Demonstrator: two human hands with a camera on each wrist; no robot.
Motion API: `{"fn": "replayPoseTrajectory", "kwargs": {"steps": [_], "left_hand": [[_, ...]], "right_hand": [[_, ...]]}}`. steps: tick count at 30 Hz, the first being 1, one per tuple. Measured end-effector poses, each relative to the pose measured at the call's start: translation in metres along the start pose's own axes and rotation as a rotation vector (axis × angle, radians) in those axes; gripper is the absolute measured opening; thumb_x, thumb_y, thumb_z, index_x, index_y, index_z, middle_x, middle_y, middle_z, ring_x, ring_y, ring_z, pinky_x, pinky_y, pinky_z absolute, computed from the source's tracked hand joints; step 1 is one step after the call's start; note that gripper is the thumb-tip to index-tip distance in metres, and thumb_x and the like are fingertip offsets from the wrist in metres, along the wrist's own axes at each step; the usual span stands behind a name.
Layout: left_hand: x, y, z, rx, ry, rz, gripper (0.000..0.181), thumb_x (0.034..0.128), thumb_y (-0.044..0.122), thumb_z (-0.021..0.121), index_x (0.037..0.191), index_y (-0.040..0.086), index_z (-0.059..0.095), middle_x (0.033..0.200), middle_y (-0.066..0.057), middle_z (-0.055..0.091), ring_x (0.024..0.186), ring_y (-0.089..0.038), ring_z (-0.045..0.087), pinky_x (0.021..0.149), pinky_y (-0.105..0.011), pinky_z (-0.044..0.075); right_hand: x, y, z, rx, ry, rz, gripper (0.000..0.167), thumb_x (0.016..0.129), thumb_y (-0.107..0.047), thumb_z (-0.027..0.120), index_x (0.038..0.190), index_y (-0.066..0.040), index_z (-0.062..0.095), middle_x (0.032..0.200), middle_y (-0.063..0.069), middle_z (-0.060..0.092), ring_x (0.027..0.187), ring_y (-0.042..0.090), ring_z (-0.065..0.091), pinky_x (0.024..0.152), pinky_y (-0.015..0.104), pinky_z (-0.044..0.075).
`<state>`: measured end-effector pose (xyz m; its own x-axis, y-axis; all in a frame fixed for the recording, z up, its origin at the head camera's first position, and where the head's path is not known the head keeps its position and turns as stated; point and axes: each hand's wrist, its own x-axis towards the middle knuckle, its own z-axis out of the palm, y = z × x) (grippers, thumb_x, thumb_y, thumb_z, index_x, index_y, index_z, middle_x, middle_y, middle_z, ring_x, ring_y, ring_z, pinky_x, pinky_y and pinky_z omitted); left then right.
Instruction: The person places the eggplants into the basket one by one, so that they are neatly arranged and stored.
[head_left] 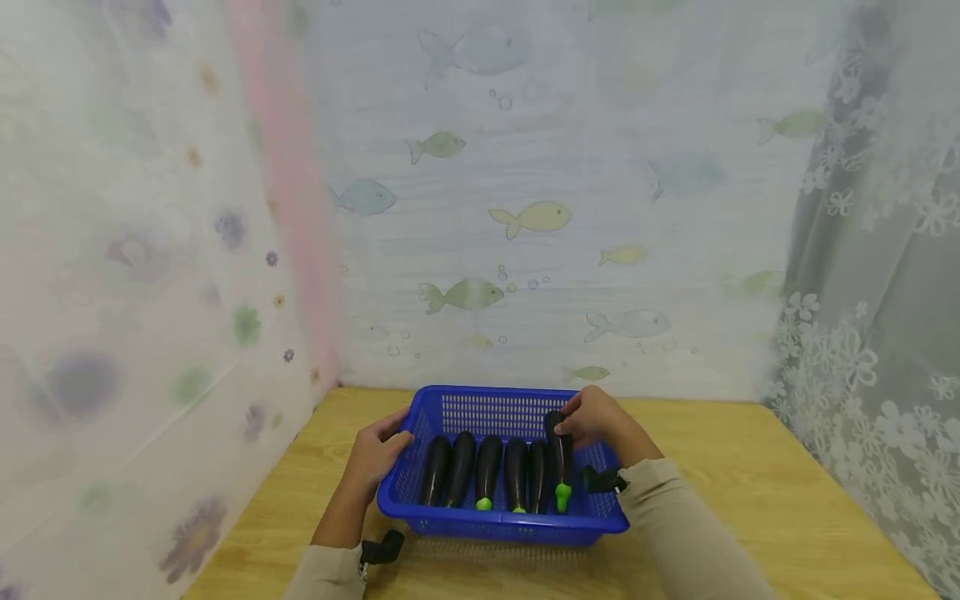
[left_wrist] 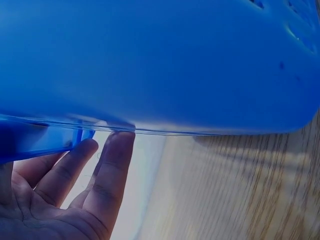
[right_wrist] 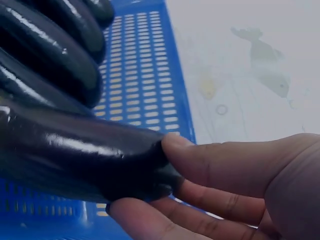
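Observation:
A blue plastic basket [head_left: 495, 518] stands on the table with several dark eggplants [head_left: 487, 467] lying side by side in it, some showing green stem ends toward the front. My left hand [head_left: 377, 454] holds the basket's left rim, thumb on top. In the left wrist view, its fingers [left_wrist: 107, 185] lie outside, against the basket wall [left_wrist: 165, 65]. My right hand [head_left: 596, 417] pinches the far, rounded end of the rightmost eggplant [head_left: 560, 454]. Seen from the right wrist, thumb and fingers close around the tip of that eggplant [right_wrist: 85, 150], which is tilted, its far end raised above its neighbours.
The wooden table [head_left: 712, 483] reaches back to a wall covering [head_left: 555, 275] printed with fish. A flower-patterned covering [head_left: 135, 333] hangs at the left, and a lace curtain [head_left: 885, 358] at the right. Each wrist bears a small black device [head_left: 382, 548].

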<state>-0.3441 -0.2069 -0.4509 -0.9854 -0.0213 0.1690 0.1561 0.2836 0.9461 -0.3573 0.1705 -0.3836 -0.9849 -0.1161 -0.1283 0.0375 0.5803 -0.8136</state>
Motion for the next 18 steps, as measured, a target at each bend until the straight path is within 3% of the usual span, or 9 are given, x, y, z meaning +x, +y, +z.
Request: {"fn": "replayPoseTrajectory", "kwargs": {"steps": [5, 12, 18], "left_hand": [[0.001, -0.0018, 0.0006, 0.005, 0.001, -0.009, 0.054, 0.0955, 0.018, 0.067, 0.149, 0.015, 0.058, 0.146, -0.015, 0.062, 0.127, -0.034, 0.063, 0.103, -0.049, 0.055], [0.0041, -0.0048, -0.0002, 0.024, -0.001, -0.009, 0.054, 0.0961, 0.018, 0.066, 0.149, 0.015, 0.057, 0.147, -0.015, 0.06, 0.13, -0.035, 0.061, 0.106, -0.053, 0.052], [0.0012, -0.0016, -0.0011, 0.03, -0.002, -0.01, 0.056, 0.0957, 0.021, 0.067, 0.15, 0.014, 0.057, 0.147, -0.016, 0.06, 0.13, -0.035, 0.061, 0.106, -0.052, 0.052]], "right_hand": [[-0.0019, -0.0024, 0.003, -0.08, 0.028, 0.009, 0.044, 0.085, 0.0, 0.079, 0.123, 0.014, 0.063, 0.109, 0.028, 0.069, 0.08, 0.031, 0.075, 0.068, 0.044, 0.064], [0.0002, -0.0023, 0.0033, -0.108, 0.034, 0.021, 0.043, 0.084, 0.0, 0.08, 0.121, 0.014, 0.064, 0.109, 0.028, 0.069, 0.075, 0.027, 0.074, 0.069, 0.043, 0.064], [0.0012, 0.0006, 0.0095, -0.194, 0.053, -0.021, 0.033, 0.083, 0.002, 0.08, 0.112, 0.012, 0.069, 0.109, 0.024, 0.069, 0.069, 0.023, 0.072, 0.062, 0.037, 0.063]]}}
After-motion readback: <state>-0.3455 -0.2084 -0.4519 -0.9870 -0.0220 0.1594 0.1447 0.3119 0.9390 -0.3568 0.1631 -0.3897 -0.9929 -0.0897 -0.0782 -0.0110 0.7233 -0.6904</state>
